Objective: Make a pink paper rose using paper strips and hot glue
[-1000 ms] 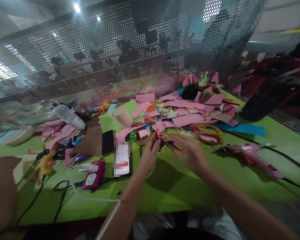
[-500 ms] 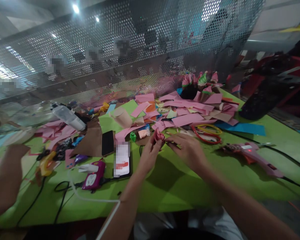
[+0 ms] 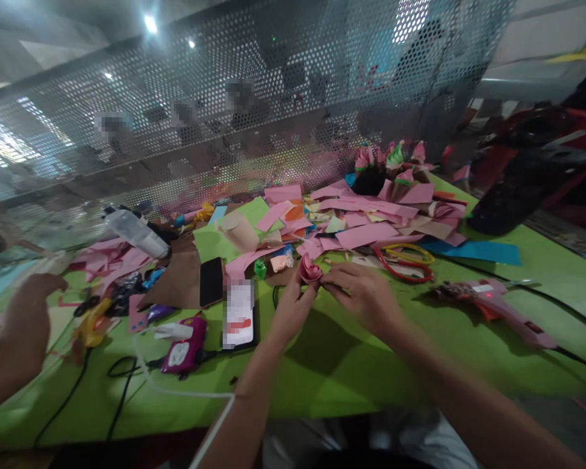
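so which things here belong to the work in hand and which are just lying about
Likely belonging: pink rolled flower in the left hand, right hand at its edge; pink strips; pink glue gun.
Seemingly lying about: black phone, lit phone, clear bottle.

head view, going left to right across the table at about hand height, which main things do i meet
Another person's arm → yellow glue gun → dark-screened phone → lit phone → left hand, holding a pink paper rosette → right hand → pink glue gun.

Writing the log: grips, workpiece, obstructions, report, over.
Left grip holding pink coil. Right grip at coil's edge. Glue gun apart, to the right; nothing blocking either grip.
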Demonstrator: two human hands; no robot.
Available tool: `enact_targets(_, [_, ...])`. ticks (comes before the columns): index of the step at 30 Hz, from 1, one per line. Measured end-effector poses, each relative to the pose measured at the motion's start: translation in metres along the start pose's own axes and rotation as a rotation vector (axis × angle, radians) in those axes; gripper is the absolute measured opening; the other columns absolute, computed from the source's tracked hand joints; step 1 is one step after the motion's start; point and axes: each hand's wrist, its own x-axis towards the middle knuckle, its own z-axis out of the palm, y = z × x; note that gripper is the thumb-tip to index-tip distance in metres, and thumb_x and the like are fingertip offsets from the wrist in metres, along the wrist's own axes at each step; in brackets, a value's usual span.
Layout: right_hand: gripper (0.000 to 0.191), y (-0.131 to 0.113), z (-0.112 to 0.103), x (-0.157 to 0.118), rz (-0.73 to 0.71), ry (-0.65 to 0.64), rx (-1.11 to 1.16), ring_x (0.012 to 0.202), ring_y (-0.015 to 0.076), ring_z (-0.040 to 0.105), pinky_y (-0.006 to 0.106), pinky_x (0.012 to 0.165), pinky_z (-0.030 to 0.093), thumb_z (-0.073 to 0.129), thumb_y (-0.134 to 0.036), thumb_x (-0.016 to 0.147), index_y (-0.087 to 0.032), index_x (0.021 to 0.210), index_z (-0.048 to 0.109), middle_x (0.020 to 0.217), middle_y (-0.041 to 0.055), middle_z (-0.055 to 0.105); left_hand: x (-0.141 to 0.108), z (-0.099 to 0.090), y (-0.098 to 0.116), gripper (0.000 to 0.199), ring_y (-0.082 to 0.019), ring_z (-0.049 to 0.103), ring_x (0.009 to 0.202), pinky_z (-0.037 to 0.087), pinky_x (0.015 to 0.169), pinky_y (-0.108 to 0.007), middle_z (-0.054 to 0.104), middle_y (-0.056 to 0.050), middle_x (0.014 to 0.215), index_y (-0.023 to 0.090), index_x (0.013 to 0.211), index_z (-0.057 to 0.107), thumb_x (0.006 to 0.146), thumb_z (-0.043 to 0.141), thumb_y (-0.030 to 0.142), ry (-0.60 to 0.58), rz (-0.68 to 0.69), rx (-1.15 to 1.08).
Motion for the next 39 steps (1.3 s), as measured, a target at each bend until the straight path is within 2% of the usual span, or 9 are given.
enact_targets(5, [0.016,-0.0025,-0.0036,0.0015,0.011,0.037,0.048,0.082,0.0207,0.068,0.032,0.073,0.053,0.059,-0.02,0.093,-0.021,0.099,0.074,0.092,0.0079,0.074,-0.0001,-0.001,-0.0008,0.053,-0.024,0.059,0.115,0.046,0.102,-0.04,0.061,-0.009,0.134,0.024,0.141,0.049,0.092,0.054,0.042,0.015,0.004,0.023])
enact_targets(11, [0.021,-0.0047,-0.0024,0.0023,-0.016,-0.001,0.08,0.085,0.0209,0.068,0.032,0.075,0.053,0.056,-0.019,0.094,-0.022,0.105,0.074,0.098,0.0095,0.073,-0.0018,0.0,0.0021,0.051,-0.025,0.058,0.117,0.048,0.099,-0.038,0.061,-0.01,0.135,0.023,0.139,0.051,0.092,0.054,0.044,-0.013,-0.005,0.038])
enact_targets(18, [0.016,-0.0015,-0.0001,0.0023,-0.038,0.001,0.032,0.08,0.0209,0.066,0.031,0.071,0.051,0.058,-0.015,0.092,-0.019,0.093,0.074,0.091,0.0094,0.072,-0.0016,0.0003,0.0017,0.055,-0.023,0.054,0.124,0.045,0.104,-0.038,0.056,-0.007,0.142,0.025,0.145,0.044,0.091,0.053,0.034,-0.06,0.012,0.062])
enact_targets(30, [0.013,-0.0014,-0.0004,0.0032,-0.013,-0.028,0.041,0.075,0.0196,0.062,0.03,0.066,0.046,0.058,-0.016,0.093,-0.018,0.083,0.067,0.082,0.0072,0.068,-0.0011,0.0015,0.0003,0.053,-0.023,0.057,0.12,0.045,0.104,-0.038,0.06,-0.008,0.134,0.026,0.142,0.047,0.094,0.052,0.046,-0.059,-0.004,-0.001])
enact_targets(39, [0.012,0.0025,0.0007,0.0005,0.105,-0.024,0.104,0.074,0.0189,0.064,0.03,0.065,0.049,0.06,-0.02,0.092,-0.02,0.085,0.07,0.082,0.0053,0.069,-0.0006,0.0013,-0.0013,0.046,-0.023,0.057,0.12,0.047,0.102,-0.037,0.061,-0.008,0.132,0.024,0.136,0.052,0.095,0.049,0.047,-0.063,0.038,0.007])
